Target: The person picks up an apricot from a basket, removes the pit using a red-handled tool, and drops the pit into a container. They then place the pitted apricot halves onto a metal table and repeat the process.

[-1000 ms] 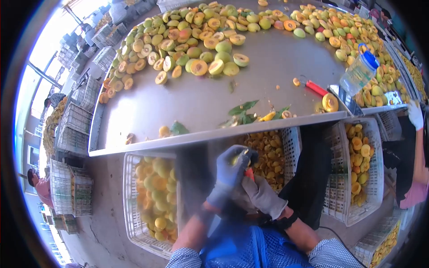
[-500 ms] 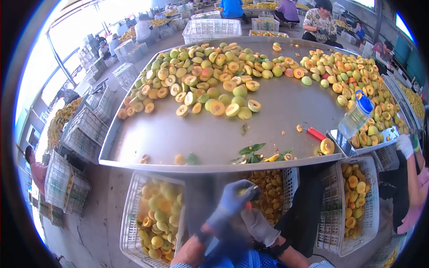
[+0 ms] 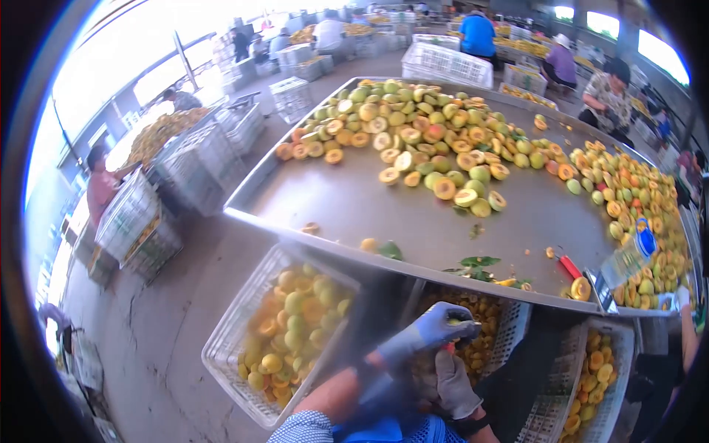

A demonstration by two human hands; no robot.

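My left hand (image 3: 436, 325), in a blue-grey glove, is closed around a small greenish piece of fruit, only partly visible between its fingers. Just below it, my right hand (image 3: 456, 384), in a grey glove, has its fingers wrapped round something with a red part showing at the top; the rest is hidden. Both hands are close together beside a crate of cut fruit (image 3: 484, 336), below the front edge of the metal table (image 3: 354, 199). Halved yellow-green fruit (image 3: 443, 188) lies piled on the table.
A white crate of fruit (image 3: 244, 376) stands at left, another (image 3: 617, 354) at right. On the table are a red-handled tool (image 3: 569, 266), a blue-lidded bottle (image 3: 628, 260), a phone (image 3: 603, 292) and leaves (image 3: 478, 262). Other people sit beyond; a co-worker's gloved hand (image 3: 682, 297) is at right.
The view has turned left, so the table and crates appear farther right and tilted. My hands remain together, still closed, and appear farther right in the picture.
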